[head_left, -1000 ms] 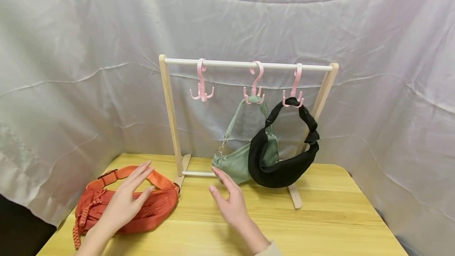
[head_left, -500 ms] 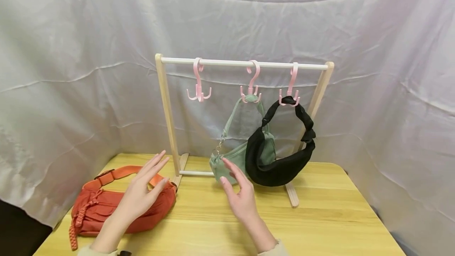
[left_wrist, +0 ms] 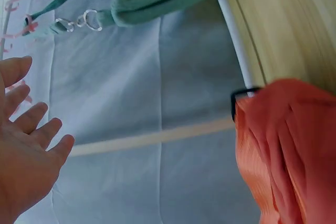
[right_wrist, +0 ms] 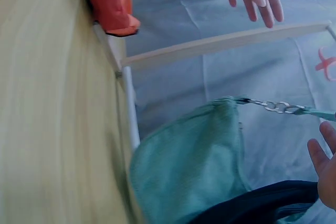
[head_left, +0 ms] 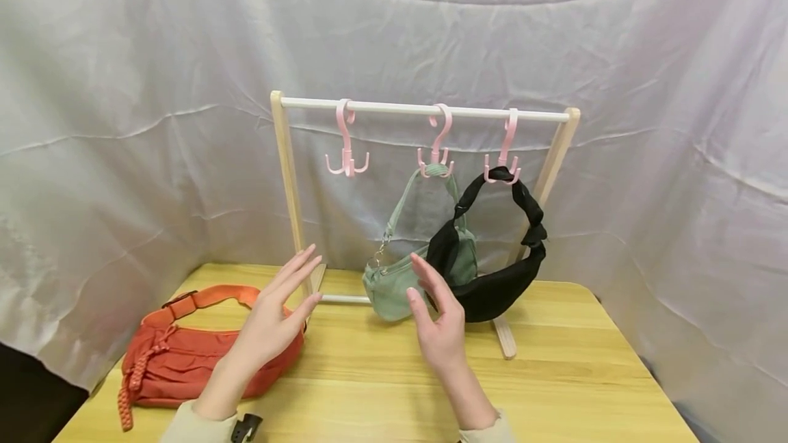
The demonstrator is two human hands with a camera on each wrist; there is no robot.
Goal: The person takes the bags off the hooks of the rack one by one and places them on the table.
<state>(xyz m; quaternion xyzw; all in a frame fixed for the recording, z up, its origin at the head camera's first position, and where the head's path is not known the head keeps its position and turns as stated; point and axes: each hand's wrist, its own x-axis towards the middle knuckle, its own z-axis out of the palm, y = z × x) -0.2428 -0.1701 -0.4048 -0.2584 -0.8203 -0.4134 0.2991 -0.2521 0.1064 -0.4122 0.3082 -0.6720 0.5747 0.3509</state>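
Observation:
My left hand (head_left: 272,320) hovers with fingers extended over the right part of a red-orange bag (head_left: 203,361), which lies on the table with its orange strap behind it. Nothing is in that hand. My right hand (head_left: 442,323), also holding nothing, is raised with fingers spread in front of two hanging bags. One is a green shoulder bag (head_left: 394,292) with a ring chain (right_wrist: 278,107), its strap looped on the middle pink hook (head_left: 438,149). The other, a black bag (head_left: 505,292), hangs from the right pink hook (head_left: 506,149) and partly covers the green one.
A wooden rack (head_left: 289,176) with a white top rail (head_left: 394,108) stands at the back of the wooden table (head_left: 591,368). On the rail's left, a pink hook (head_left: 347,149) carries no bag. Grey cloth (head_left: 154,53) surrounds the table on three sides.
Both hands have moved to the right and slightly up in the head view, fingers still extended. The red-orange, green and black bags keep their places; the view itself shifted slightly.

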